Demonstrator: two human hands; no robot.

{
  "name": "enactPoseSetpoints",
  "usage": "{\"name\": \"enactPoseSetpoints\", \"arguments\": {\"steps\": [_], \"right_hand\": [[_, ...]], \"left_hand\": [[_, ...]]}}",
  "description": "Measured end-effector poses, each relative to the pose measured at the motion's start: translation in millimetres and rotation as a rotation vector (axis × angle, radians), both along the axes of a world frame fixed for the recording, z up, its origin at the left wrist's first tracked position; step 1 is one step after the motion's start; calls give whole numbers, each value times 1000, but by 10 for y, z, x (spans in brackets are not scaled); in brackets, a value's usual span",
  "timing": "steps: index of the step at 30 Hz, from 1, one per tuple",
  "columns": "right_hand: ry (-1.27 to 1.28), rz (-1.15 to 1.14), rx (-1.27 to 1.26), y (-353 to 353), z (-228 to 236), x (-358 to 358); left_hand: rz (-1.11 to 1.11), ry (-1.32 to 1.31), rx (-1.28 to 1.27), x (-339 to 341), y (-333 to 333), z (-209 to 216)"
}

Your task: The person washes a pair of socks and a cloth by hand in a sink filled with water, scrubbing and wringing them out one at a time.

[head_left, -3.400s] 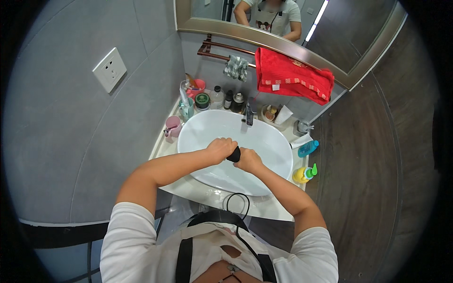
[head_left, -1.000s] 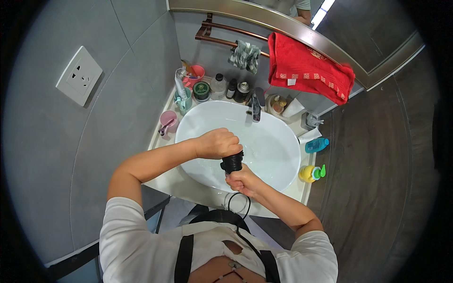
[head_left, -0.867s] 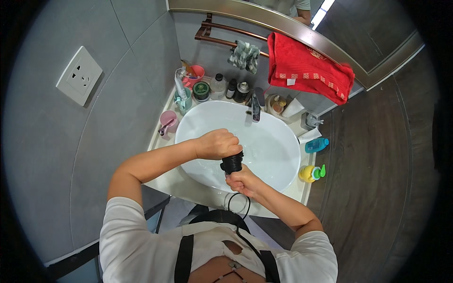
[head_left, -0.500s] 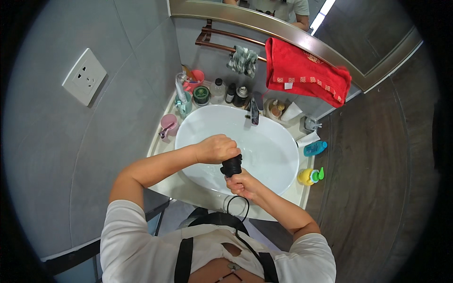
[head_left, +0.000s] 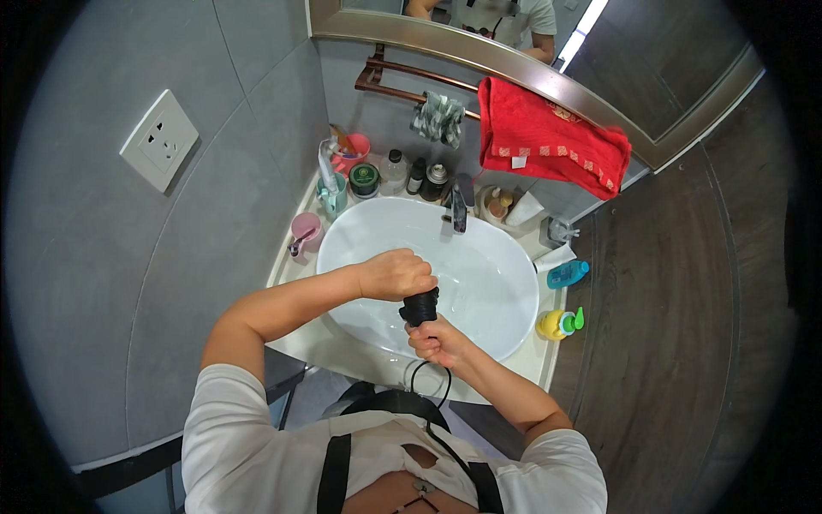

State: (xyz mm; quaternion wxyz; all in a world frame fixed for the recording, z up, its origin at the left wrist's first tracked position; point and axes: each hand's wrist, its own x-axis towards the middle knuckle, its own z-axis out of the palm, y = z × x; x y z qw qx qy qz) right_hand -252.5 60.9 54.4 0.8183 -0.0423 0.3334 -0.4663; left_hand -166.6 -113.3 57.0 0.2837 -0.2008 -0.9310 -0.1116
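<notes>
A bunched black cloth [head_left: 419,307] is stretched between my two fists over the near part of the white basin [head_left: 351,244]. My left hand [head_left: 396,274] is closed around its upper end, with the knuckles upward. Below it, my right hand [head_left: 437,341] grips the lower end near the basin's front rim. The cloth looks twisted and compact, and the parts inside my fists are hidden. Behind my hands, a dark tap [head_left: 460,206] stands at the far rim of the basin.
Bottles and a green jar [head_left: 364,179] line the back counter. Left of the basin stands a pink cup [head_left: 306,230]. A blue bottle [head_left: 568,274] and yellow pump bottle [head_left: 556,324] sit at the right edge. A red towel [head_left: 548,137] hangs on a rail; a black cable [head_left: 447,390] loops near my waist.
The view has shifted slightly. Both hands keep their grip on the black cloth over the basin, with only a slight turn of my right hand.
</notes>
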Motion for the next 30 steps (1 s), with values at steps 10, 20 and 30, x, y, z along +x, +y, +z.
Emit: {"name": "enactPoseSetpoints", "arguments": {"steps": [10, 20, 30], "right_hand": [[184, -35, -39, -158, -220, -204], [1700, -82, -195, -180, -141, -675], [1252, -241, 65, 272, 0, -397]], "left_hand": [[194, 7, -1, -116, -46, -235], [691, 7, 500, -294, -599, -184], [995, 172, 1090, -1085, -1331, 321]]}}
